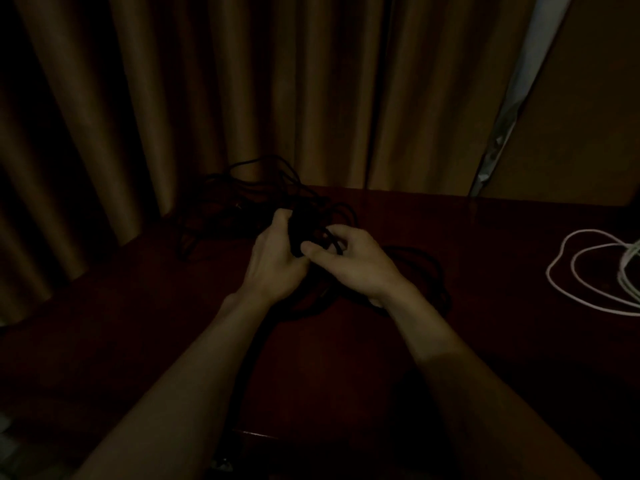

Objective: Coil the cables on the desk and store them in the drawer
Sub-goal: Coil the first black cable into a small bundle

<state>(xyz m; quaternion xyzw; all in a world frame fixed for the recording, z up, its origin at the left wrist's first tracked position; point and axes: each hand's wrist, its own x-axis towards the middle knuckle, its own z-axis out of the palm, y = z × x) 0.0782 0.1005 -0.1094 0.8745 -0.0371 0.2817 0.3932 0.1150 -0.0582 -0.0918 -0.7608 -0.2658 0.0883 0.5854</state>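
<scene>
Head view is very dim, but I can make out both hands meeting at the centre of the frame over a dark red table (pixel 485 341). My left hand (pixel 273 261) is closed around a bundle of black cable (pixel 301 230), and my right hand (pixel 360 261) pinches a strand of the same cable between thumb and fingers, so each grip is shut on it. More black cable lies tangled just behind, toward the curtain (pixel 207 98), and a loose loop trails on the table under my right wrist. A white cable (pixel 568 275) sits uncoiled at the right edge of the frame, well apart. I judge the coiling is in hand: I should keep the left grip firm as the anchor, feed even loops with the right, and draw slack slowly so the tangle does not knot. No drawer is visible.
</scene>
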